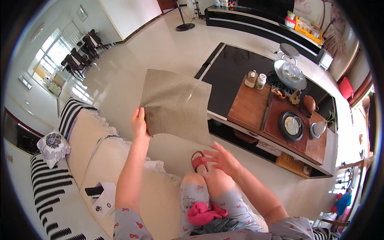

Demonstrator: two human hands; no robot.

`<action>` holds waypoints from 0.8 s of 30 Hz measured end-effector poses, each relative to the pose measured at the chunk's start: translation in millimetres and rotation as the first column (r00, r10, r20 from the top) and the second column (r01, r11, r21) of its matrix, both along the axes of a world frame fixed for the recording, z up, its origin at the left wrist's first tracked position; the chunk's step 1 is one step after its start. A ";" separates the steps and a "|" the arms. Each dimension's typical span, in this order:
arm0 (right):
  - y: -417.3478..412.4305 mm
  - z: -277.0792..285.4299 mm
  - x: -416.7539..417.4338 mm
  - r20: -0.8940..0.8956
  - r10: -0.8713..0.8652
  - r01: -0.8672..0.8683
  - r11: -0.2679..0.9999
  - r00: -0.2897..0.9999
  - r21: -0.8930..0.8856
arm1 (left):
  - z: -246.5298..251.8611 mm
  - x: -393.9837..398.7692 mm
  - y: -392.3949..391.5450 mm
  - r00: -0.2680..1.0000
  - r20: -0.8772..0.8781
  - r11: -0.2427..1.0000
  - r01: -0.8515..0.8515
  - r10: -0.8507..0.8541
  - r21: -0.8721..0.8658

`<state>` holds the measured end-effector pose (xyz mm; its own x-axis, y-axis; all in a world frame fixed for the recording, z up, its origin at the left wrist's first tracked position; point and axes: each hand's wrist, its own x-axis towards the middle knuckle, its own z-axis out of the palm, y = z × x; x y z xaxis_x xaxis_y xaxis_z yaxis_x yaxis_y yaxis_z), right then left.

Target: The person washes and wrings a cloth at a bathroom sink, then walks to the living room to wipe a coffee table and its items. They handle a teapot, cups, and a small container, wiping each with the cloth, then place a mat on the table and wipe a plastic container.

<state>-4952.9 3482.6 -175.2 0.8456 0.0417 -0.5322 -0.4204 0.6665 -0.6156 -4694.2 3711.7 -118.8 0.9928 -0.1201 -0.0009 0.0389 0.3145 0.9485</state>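
Note:
My left hand (139, 123) grips the left edge of a beige woven placemat (178, 105), a thin sheet with a fine grid texture. The mat hangs in the air over the tiled floor, slightly rippled, and covers part of the coffee table's near left edge. Just below its lower right corner, my right hand (223, 160) is spread with fingers apart and holds nothing. A bright pink cloth (204, 213) lies on my lap together with a dark grey cloth (228, 225).
A black-topped coffee table (237, 60) stands ahead to the right, bearing a wooden tea tray (247, 105), two bottles (256, 80) and glass bowls (289, 73). A cream-covered sofa (150, 192) lies to my left, with a white box (106, 198) on it.

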 end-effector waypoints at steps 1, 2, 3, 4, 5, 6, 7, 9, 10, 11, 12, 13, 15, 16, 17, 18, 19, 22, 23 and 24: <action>-2.9 -6.5 27.0 0.008 -0.011 0.010 0.991 1.000 0.135 | -2.0 -0.4 -9.4 0.999 -0.027 0.999 -0.024 0.023 -0.030; -3.5 -7.1 56.2 0.031 -0.099 0.098 0.994 0.995 0.046 | -6.0 0.2 -12.3 0.997 -0.058 0.997 -0.060 0.057 -0.049; -10.7 -7.5 85.1 0.059 -0.186 0.189 0.981 0.981 -0.047 | -15.9 4.8 -16.3 0.996 -0.041 0.995 -0.079 0.077 -0.062; -28.3 -14.9 116.4 0.090 -0.280 0.294 0.925 0.956 -0.241 | -27.4 11.7 -23.7 0.996 -0.020 0.992 -0.092 0.091 -0.082; -45.8 -12.3 145.0 0.147 -0.324 0.355 0.844 0.935 -0.401 | -41.9 18.3 -27.8 0.994 -0.002 0.989 -0.112 0.113 -0.094; -63.8 -11.0 171.9 0.255 -0.334 0.420 0.737 0.907 -0.529 | -57.5 23.7 -32.3 0.992 0.012 0.990 -0.125 0.126 -0.065; -88.9 -11.3 196.4 0.353 -0.240 0.421 0.643 0.904 -0.640 | -73.4 27.8 -41.5 0.990 0.027 0.990 -0.135 0.136 -0.040; -149.7 -20.7 242.7 0.401 -0.119 0.418 0.286 0.908 -0.862 | -91.7 24.3 -80.2 0.993 -0.048 0.986 -0.110 0.105 -0.128; -168.8 -17.6 257.3 0.307 -0.056 0.312 0.204 0.950 -0.928 | -101.0 22.4 -94.4 0.992 -0.097 0.991 -0.087 0.077 -0.098; -175.6 -12.9 268.6 0.282 0.013 0.282 -0.018 0.959 -0.959 | -109.1 21.9 -103.5 0.988 -0.143 0.996 -0.068 0.058 -0.064; -177.8 1.0 273.5 0.156 0.026 0.158 -0.094 0.987 -0.983 | -117.4 22.8 -113.5 0.982 -0.188 0.999 -0.042 0.035 -0.035; -190.8 -10.6 288.0 0.134 0.056 0.143 -0.225 0.989 -0.964 | -125.1 23.3 -122.9 0.978 -0.209 1.000 -0.022 0.026 0.019; -205.2 -13.7 304.2 0.044 0.083 0.072 -0.373 0.996 -0.925 | -139.6 24.9 -140.4 0.969 -0.245 0.992 0.022 0.009 0.122; -212.6 -14.6 310.7 -0.023 0.080 0.011 -0.394 0.997 -0.919 | -146.1 24.3 -148.4 0.969 -0.247 0.992 0.001 0.031 0.128; -220.4 -15.7 313.6 -0.095 0.068 -0.058 -0.416 0.993 -0.908 | -150.7 21.2 -159.7 0.966 -0.253 0.991 -0.012 0.046 0.132; -227.9 -20.2 315.6 -0.120 0.067 -0.076 -0.459 0.991 -0.885 | -151.2 16.6 -168.3 0.964 -0.259 0.990 -0.027 0.063 0.141; -236.5 -23.9 315.9 -0.145 0.065 -0.093 -0.502 0.987 -0.860 | -151.1 11.9 -175.7 0.970 -0.239 0.990 0.001 0.033 0.141; -253.0 -34.5 316.0 -0.217 0.078 -0.124 -0.620 0.973 -0.775 | -153.0 9.2 -184.3 0.954 -0.300 0.984 0.074 -0.023 0.161; -258.8 -34.3 317.9 -0.243 0.078 -0.134 -0.655 0.967 -0.743 | -153.7 7.3 -185.9 0.956 -0.291 0.982 0.092 -0.040 0.165; -263.6 -35.3 318.5 -0.269 0.076 -0.144 -0.690 0.960 -0.709 | -155.9 7.6 -185.8 0.946 -0.315 0.977 0.131 -0.073 0.168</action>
<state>-4634.3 3219.0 -210.5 0.9332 -0.3478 0.0899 -0.3524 -0.9349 0.0412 -4686.6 3525.9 -274.7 0.9234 -0.1893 -0.3340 0.3587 0.1147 0.9264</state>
